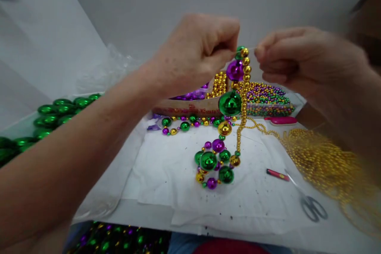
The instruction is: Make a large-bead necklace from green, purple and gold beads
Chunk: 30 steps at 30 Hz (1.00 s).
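Observation:
A bead necklace point(230, 104) of green, purple and gold balls hangs in front of me, its lower part coiled near the white cloth. A strand of small gold beads point(243, 107) hangs beside it from the same top point. My left hand point(208, 47) is closed, thumb and fingers pinching a thin clear string point(251, 48) at the necklace's top. At the right, my right hand point(291, 53) is closed too, pinching the string's other end. Between the two hands the string looks stretched, with the topmost beads close to my left fingers.
White cloth point(166, 174) covers the table. Scissors point(311, 206), a red lighter point(278, 174) and a heap of gold bead strands point(321, 162) lie to the right. Behind stand a cardboard box point(184, 107) and a tub of small beads point(268, 109). Green balls point(64, 109) are at left.

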Tool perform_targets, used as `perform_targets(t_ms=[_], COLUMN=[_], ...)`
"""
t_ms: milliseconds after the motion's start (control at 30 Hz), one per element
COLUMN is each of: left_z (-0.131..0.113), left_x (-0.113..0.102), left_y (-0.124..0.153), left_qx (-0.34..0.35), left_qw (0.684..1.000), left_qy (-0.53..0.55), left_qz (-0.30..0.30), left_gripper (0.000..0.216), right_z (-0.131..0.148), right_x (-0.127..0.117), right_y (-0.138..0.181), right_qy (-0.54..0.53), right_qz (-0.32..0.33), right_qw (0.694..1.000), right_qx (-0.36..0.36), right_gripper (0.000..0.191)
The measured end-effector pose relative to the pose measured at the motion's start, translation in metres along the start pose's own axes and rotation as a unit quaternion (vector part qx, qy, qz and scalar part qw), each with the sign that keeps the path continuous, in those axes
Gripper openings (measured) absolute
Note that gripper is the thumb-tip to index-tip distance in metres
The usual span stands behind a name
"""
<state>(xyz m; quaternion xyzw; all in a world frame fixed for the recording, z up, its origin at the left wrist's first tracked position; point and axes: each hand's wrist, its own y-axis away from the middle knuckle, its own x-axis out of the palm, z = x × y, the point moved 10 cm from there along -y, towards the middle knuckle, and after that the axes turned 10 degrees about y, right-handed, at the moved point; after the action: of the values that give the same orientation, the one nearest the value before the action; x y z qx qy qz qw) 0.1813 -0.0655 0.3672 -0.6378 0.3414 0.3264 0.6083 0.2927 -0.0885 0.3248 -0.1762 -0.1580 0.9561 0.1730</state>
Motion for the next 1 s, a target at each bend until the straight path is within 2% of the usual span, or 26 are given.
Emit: perform_targets(t_ms=[67, 133, 233, 400, 467, 533, 600, 700, 767, 833, 867, 1000], left_z=[0.004, 0.011, 0.014, 0.011, 0.014, 0.018, 0.023, 0.03, 0.03, 0.03, 0.031, 0.045], left_x=[0.009, 0.034, 0.059, 0.038, 0.044, 0.069, 0.099, 0.138, 0.151, 0.148, 0.139, 0.07], left_y=[0.003, 0.014, 0.024, 0.015, 0.016, 0.026, 0.043, 0.066, 0.074, 0.07, 0.063, 0.012], left_qx=[-0.001, -0.013, -0.01, 0.012, 0.012, 0.011, 0.006, -0.012, -0.012, -0.006, -0.002, 0.009], left_qw=[1.0, 0.998, 0.995, 0.999, 0.998, 0.993, 0.987, 0.983, 0.98, 0.98, 0.982, 0.998], left_qy=[0.016, 0.044, 0.074, 0.048, 0.057, 0.098, 0.132, 0.149, 0.153, 0.152, 0.145, 0.015], left_qz=[0.009, 0.039, 0.06, 0.007, 0.022, 0.067, 0.093, 0.111, 0.122, 0.125, 0.118, 0.059], left_gripper=[0.029, 0.022, 0.018, 0.015, 0.016, 0.017, 0.016, 0.018, 0.019, 0.021, 0.021, 0.025], right_z=[-0.01, -0.038, -0.065, -0.047, -0.054, -0.081, -0.116, -0.16, -0.176, -0.172, -0.161, -0.083], right_x=[0.004, 0.016, 0.027, 0.009, 0.011, 0.024, 0.036, 0.049, 0.053, 0.052, 0.049, 0.017], right_y=[0.0, 0.006, 0.014, 0.004, 0.003, 0.01, 0.021, 0.039, 0.045, 0.042, 0.035, -0.016], right_qy=[0.002, -0.016, -0.041, -0.022, -0.026, -0.038, -0.051, -0.061, -0.059, -0.05, -0.045, 0.024], right_qz=[0.009, 0.039, 0.072, 0.027, 0.045, 0.096, 0.12, 0.133, 0.134, 0.136, 0.137, 0.071], right_qw=[1.0, 0.996, 0.99, 0.998, 0.997, 0.99, 0.982, 0.974, 0.97, 0.97, 0.973, 0.994], right_qx=[0.019, 0.074, 0.117, 0.058, 0.059, 0.095, 0.135, 0.174, 0.196, 0.194, 0.178, 0.077], right_gripper=[0.038, 0.023, 0.017, 0.014, 0.012, 0.009, 0.007, 0.007, 0.007, 0.008, 0.008, 0.019])
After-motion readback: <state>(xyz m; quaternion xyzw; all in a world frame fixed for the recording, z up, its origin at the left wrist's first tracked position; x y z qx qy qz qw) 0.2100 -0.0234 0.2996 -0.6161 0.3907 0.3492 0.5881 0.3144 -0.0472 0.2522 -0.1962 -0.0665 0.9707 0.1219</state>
